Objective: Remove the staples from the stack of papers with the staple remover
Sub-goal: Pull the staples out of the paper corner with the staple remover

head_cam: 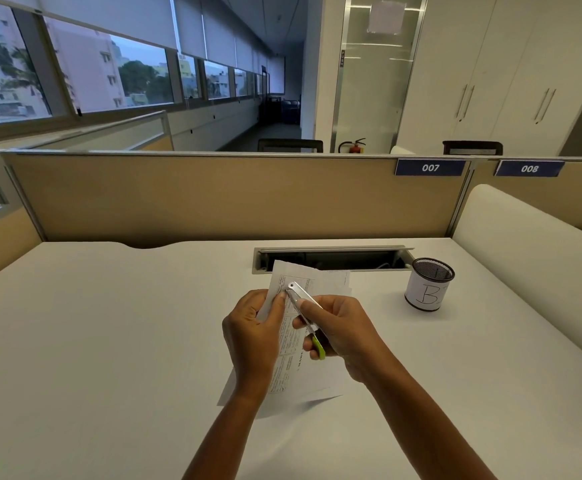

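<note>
A stack of white printed papers (320, 370) is held up above the white desk (109, 323), tilted away from me. My left hand (253, 329) grips the stack's left edge, with the thumb pressed on the sheet near the top. My right hand (343, 332) holds a slim metal staple remover (303, 301) with a green end. Its metal tip lies on the paper right beside my left thumb, near the upper left corner. No staple is visible at this size.
A black mesh pen cup (428, 284) with a white label stands to the right. A cable slot (331, 259) is cut into the desk behind the papers. Beige partitions (213, 195) close the back and left; a white curved divider (532, 258) rises on the right.
</note>
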A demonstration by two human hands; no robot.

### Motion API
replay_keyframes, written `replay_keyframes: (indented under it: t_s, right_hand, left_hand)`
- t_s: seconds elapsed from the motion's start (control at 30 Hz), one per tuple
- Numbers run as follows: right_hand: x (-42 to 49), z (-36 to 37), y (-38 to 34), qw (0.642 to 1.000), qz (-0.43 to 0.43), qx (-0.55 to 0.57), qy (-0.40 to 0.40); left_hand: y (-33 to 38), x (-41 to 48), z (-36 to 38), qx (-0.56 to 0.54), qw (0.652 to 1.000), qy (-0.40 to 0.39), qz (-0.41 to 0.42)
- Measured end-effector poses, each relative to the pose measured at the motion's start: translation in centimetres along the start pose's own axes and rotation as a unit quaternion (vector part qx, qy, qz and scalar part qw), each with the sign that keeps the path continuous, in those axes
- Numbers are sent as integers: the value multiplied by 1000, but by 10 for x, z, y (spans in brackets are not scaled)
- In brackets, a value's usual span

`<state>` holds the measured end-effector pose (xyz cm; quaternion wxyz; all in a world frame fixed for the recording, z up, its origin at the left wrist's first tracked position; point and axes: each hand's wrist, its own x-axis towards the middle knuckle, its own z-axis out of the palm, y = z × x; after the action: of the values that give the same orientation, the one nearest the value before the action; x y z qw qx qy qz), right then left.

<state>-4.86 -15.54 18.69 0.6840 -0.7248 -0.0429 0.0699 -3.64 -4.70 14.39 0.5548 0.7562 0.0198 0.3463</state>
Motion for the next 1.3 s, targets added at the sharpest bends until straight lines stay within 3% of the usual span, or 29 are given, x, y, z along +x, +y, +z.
replay_keyframes:
  t_s: [0.13,0.23,0.3,0.43,0.53,0.73,1.3]
  right_hand:
    - [1,4,7,999,-28,-41,14]
    - [8,-6,15,984,-58,-133,102]
    - [12,-21,16,978,-53,-127,155]
    - [10,-27,18,990,-45,-89,97]
    - [8,-15,24,985,-75,-146,54]
    - [8,-13,30,950,-161,-247,102]
    - [15,-13,37,906,-228,-324,151]
  left_hand:
    - [-1,-1,-1,-2,1000,-6,-2]
    - [2,-4,-4,-31,999,-16,-4]
    - [6,-4,-8,-54,998,-21,-12]
    - [8,4,-9,-104,990,-35,-90]
    - [9,5,-5,-126,980,-66,-137]
    - [10,5,1,-156,963,-83,-202]
    - [12,8,10,-169,956,-83,-224]
